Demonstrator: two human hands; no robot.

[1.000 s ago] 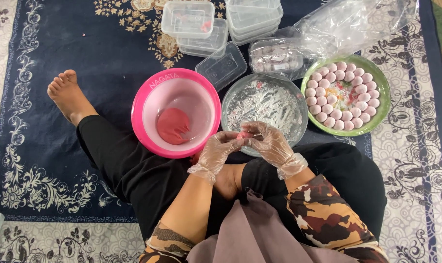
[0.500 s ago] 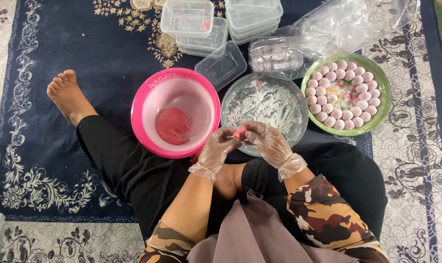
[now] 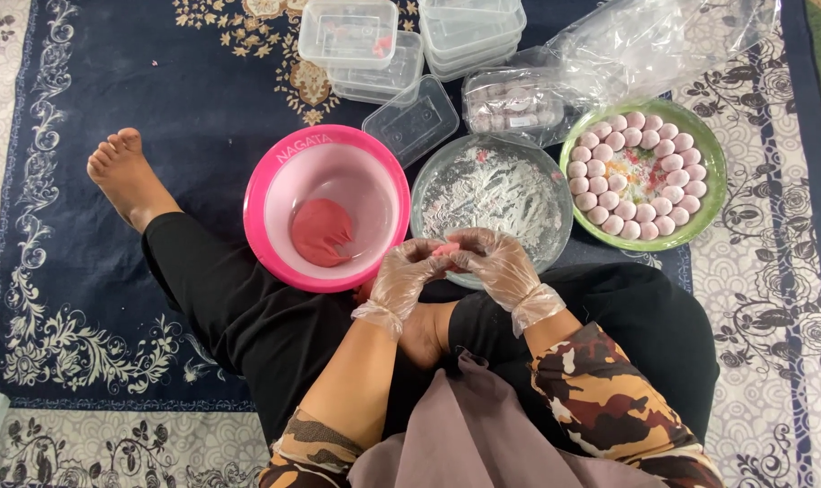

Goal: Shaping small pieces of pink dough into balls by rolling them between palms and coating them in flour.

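Observation:
My left hand point(image 3: 403, 274) and my right hand point(image 3: 494, 261), both in clear plastic gloves, meet over my lap and pinch a small piece of pink dough point(image 3: 445, 248) between their fingertips. Just beyond them sits a glass bowl point(image 3: 492, 194) dusted with white flour. To its left a pink bowl point(image 3: 329, 206) holds a lump of red-pink dough point(image 3: 320, 231). On the right a green plate point(image 3: 644, 173) carries several pale pink balls set in a ring.
Clear plastic boxes point(image 3: 365, 45) and lids point(image 3: 472, 32) are stacked at the far side of the dark blue carpet point(image 3: 121, 81). A closed box of balls point(image 3: 512, 104) lies under a crumpled plastic bag point(image 3: 655, 41). My bare foot point(image 3: 126, 176) stretches left.
The fingers have shifted slightly around the dough piece. Bowls, plate and boxes have stayed where they were.

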